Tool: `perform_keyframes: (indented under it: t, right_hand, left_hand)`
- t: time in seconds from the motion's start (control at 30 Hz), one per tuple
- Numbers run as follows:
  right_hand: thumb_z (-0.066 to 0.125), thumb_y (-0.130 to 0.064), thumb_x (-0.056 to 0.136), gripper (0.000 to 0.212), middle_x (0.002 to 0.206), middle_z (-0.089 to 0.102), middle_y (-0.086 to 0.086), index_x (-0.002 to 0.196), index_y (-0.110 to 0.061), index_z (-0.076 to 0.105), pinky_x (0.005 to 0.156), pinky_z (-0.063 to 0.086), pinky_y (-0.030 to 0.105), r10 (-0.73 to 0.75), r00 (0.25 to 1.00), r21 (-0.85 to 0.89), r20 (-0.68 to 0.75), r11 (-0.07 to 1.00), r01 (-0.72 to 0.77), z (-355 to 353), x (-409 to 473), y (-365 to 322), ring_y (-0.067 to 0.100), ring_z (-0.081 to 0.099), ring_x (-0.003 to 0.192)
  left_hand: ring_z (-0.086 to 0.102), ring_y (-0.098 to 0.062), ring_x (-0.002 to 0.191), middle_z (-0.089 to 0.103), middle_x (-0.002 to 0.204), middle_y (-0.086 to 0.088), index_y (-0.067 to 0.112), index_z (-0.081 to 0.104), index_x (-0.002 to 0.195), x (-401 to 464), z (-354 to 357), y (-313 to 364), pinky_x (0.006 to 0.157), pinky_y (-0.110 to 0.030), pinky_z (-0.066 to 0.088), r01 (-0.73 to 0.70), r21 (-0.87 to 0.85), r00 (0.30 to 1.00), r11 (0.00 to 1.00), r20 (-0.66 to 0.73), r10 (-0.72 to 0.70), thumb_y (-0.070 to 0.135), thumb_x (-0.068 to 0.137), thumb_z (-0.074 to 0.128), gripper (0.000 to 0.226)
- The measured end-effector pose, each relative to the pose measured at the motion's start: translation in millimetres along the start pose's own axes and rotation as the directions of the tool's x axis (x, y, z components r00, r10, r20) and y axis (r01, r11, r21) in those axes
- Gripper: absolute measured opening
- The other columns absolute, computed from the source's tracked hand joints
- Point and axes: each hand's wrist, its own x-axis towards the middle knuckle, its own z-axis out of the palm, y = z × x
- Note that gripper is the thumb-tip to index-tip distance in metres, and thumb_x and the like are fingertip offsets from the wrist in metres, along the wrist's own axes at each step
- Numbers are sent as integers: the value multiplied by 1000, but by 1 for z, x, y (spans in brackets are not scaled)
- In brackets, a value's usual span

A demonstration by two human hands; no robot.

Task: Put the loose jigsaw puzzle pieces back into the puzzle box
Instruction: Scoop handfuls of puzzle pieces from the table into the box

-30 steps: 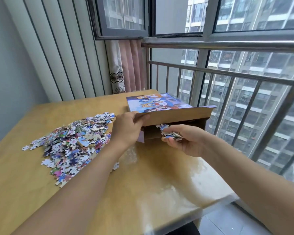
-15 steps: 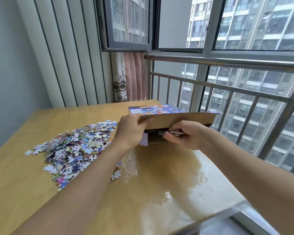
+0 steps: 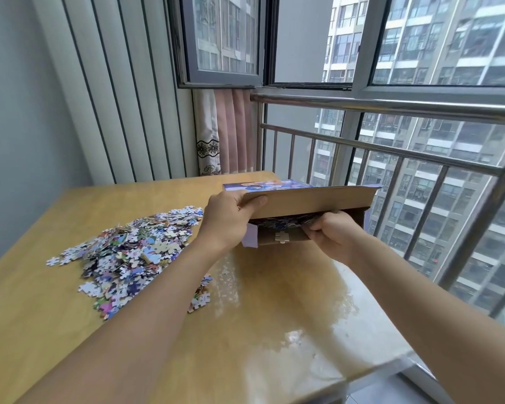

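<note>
Right hand [image 3: 331,233] seemingly fills the box mouth [image 3: 280,225].

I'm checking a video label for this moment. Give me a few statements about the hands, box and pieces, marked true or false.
1. The left hand holds up the brown cardboard box flap. True.
2. The right hand rests on the pile of loose jigsaw pieces. False: it is at the box opening.
3. The pile lies right of the colourful puzzle box. False: left.
4. One pale piece lies on the lower flap. True.
</note>
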Motion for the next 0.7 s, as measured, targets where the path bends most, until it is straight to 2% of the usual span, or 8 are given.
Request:
perform_keyframes:
  t: [0.17, 0.27, 0.33, 0.4, 0.5, 0.57, 0.63, 0.7]
  right_hand:
    - [51, 21, 91, 21, 108, 65, 16, 101, 5, 61, 101, 52, 34, -86, 995, -381, 59, 919, 102, -7, -7, -1, 25, 66, 104]
    - [62, 13, 91, 23, 107, 68, 14, 113, 7, 65, 84, 60, 29, -248, 965, -547, 82, 798, 252, -11, -7, 1, 20, 70, 91]
    - [71, 6, 87, 33, 108, 71, 13, 120, 1, 69, 66, 63, 27, -366, 923, -676, 117, 652, 344, -15, -5, 1, 22, 72, 85]
    - [74, -1, 88, 32, 101, 71, 9, 120, -4, 72, 59, 62, 29, -463, 871, -773, 166, 488, 406, -17, -7, 2, 22, 71, 80]
    - [68, -18, 95, 12, 88, 69, 5, 104, -11, 73, 66, 58, 44, -539, 768, -911, 347, 0, 412, -16, -15, 6, 25, 66, 73]
    - [61, -18, 98, 10, 88, 66, 7, 92, -11, 64, 67, 54, 44, -498, 762, -909, 414, -265, 321, -17, -21, 11, 29, 60, 74]
    - [57, -14, 98, 11, 89, 63, 7, 87, -13, 58, 64, 52, 43, -488, 761, -892, 427, -367, 265, -19, -25, 13, 28, 58, 72]
    - [54, -18, 99, 14, 92, 66, 4, 91, -14, 64, 64, 54, 43, -506, 688, -845, 520, -419, 332, -20, -32, 12, 27, 62, 76]
  left_hand:
    - [65, -21, 83, 74, 85, 4, 15, 78, 103, 0, -3, 1, 70, -27, 49, -19, 9, 1000, 1000, -9, 19, 33, 95, 67, 23]
    - [59, -15, 74, 71, 79, 8, 15, 79, 101, 2, -6, 1, 60, -13, 41, -38, 1, 999, 999, -17, 38, 31, 95, 67, 21]
    - [58, -10, 71, 69, 78, 11, 15, 79, 103, 2, -7, 1, 57, -8, 38, -49, 5, 999, 999, -23, 49, 31, 95, 67, 22]
    - [59, -11, 72, 70, 80, 9, 14, 78, 105, 1, -6, 1, 57, -8, 37, -58, 9, 998, 998, -28, 58, 32, 95, 66, 23]
    - [62, -16, 78, 73, 83, 7, 19, 78, 107, 2, -8, 1, 60, -11, 40, -73, 17, 996, 997, -48, 74, 32, 95, 67, 21]
    - [60, -1, 76, 68, 81, 20, 21, 78, 109, 1, -9, 2, 60, -4, 36, -86, 27, 996, 996, -31, 87, 31, 95, 67, 21]
    - [57, 8, 76, 64, 81, 27, 21, 78, 110, 0, -8, 2, 62, -2, 36, -95, 33, 995, 995, -16, 95, 30, 95, 67, 21]
    - [56, 8, 74, 64, 80, 27, 21, 78, 110, -1, -8, 3, 61, -2, 35, -96, 38, 995, 995, -20, 97, 30, 95, 67, 21]
